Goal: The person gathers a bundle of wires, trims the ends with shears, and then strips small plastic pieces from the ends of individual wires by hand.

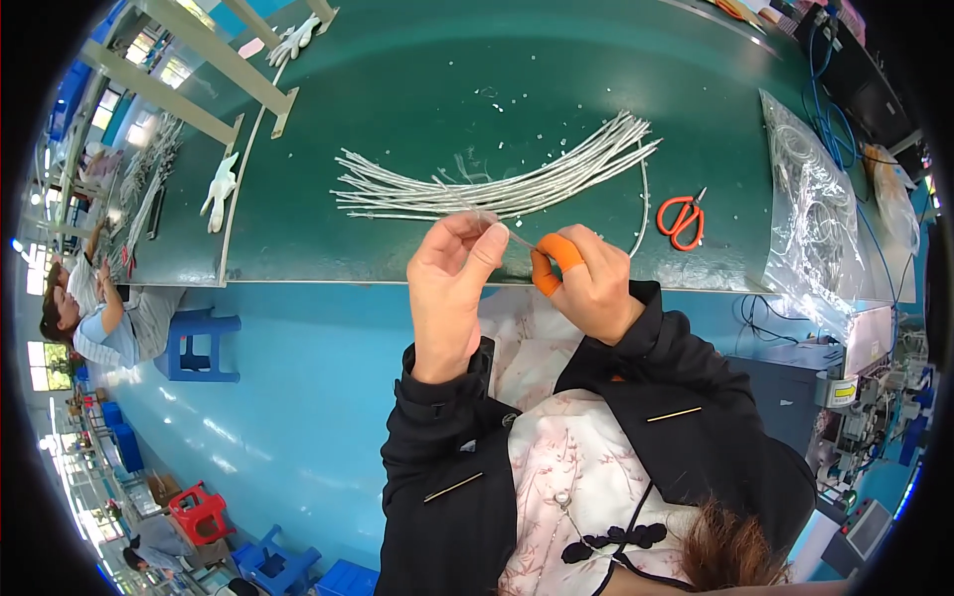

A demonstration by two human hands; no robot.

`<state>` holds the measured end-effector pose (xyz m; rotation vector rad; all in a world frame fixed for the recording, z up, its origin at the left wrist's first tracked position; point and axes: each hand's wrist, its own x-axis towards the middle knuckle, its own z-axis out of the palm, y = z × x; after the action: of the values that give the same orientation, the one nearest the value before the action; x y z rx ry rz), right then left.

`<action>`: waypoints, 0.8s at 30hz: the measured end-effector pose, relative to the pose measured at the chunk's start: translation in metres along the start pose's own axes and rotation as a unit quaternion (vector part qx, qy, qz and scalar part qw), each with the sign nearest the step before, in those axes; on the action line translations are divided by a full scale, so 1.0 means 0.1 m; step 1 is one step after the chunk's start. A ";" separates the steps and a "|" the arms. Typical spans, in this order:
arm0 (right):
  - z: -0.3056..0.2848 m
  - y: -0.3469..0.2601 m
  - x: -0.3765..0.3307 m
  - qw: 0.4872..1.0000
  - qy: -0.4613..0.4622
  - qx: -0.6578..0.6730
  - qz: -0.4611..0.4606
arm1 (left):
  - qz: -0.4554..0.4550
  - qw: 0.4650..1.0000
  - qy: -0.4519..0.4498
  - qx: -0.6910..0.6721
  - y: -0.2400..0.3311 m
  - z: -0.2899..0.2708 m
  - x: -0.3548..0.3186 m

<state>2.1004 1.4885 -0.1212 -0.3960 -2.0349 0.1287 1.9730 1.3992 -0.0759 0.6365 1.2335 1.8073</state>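
Left hand [449, 288] and right hand [588, 283], orange-capped fingers [566, 252], pinch one thin pale wire [517, 238] between them. Likely light, springy, slippery; best held near its end.

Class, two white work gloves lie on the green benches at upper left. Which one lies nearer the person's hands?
The white work glove near the bench edge, lower and further right. The other white glove lies further up, by the grey frame leg, further from the left hand.

Your two hands meet at the centre of the frame, forearms in black sleeves rising from the lower edge. Your left hand [452, 288] pinches thumb to forefinger; your right hand [586, 283], with orange-capped fingertips [566, 253], curls closed just beside it.
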 end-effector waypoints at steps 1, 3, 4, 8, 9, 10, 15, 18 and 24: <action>-0.02 0.00 0.00 1.000 -0.007 0.019 0.013 | -0.001 1.000 0.002 -0.001 -0.01 0.02 0.00; -0.05 -0.01 0.03 0.997 -0.019 0.056 0.040 | 0.032 0.999 0.023 0.001 -0.02 0.05 0.01; -0.07 -0.03 0.06 0.997 -0.020 0.055 0.042 | 0.046 0.998 0.032 0.003 -0.03 0.05 0.02; -0.20 -0.08 0.25 0.931 -0.197 0.201 0.232 | 0.063 0.997 0.016 0.030 -0.05 0.04 0.07; -0.19 -0.06 0.31 0.905 -0.219 0.251 0.263 | 0.062 0.997 0.015 0.031 -0.04 0.05 0.09; -0.17 -0.03 0.36 0.875 -0.241 0.300 0.293 | 0.064 0.998 0.008 0.024 -0.03 0.06 0.10; -0.11 0.12 0.39 0.763 -0.241 0.493 0.344 | 0.056 0.998 -0.030 0.025 0.02 0.03 0.13; -0.08 0.11 0.39 0.762 -0.208 0.518 0.328 | 0.044 0.997 -0.042 0.043 0.05 -0.02 0.11; -0.06 0.10 0.38 0.815 -0.176 0.455 0.312 | 0.046 0.991 -0.022 0.124 0.05 -0.18 0.09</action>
<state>2.0909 1.5101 -0.0887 -0.4117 -1.8430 1.6139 1.9530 1.3969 -0.0785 0.8794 1.4315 1.7180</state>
